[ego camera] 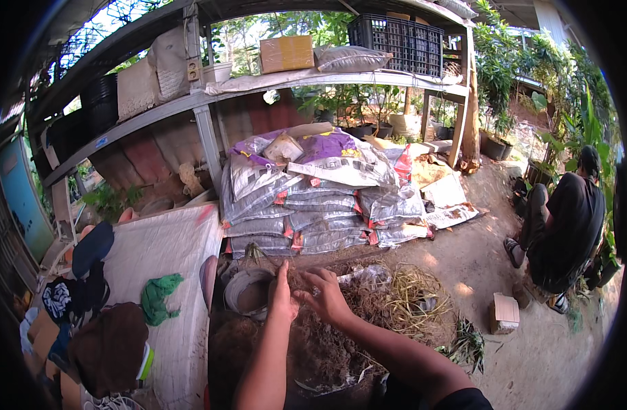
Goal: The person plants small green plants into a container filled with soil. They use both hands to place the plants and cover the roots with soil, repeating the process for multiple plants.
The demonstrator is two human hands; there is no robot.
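Observation:
My left hand (284, 298) is raised over a heap of brown, fibrous roots and soil (326, 351), its palm turned inward and fingers held together. Facing it, my right hand (325, 296) has bent fingers that come close to the left palm. Brown fibrous matter (296, 280) shows between the two hands; whether they grip it or it lies behind them, I cannot tell. Just left of my left hand stands a grey round pot (232, 292) with dark soil-like contents, partly hidden by that hand. Dry yellowish stalks (416, 302) lie at the heap's right side.
Stacked filled sacks (324, 218) stand ahead, below a wooden shelf (334, 79). At left, a white sheet-covered surface (159, 266) bears a green cloth (159, 298) and dark clothing (108, 348). A person (565, 225) sits at right, near a small cardboard box (504, 313).

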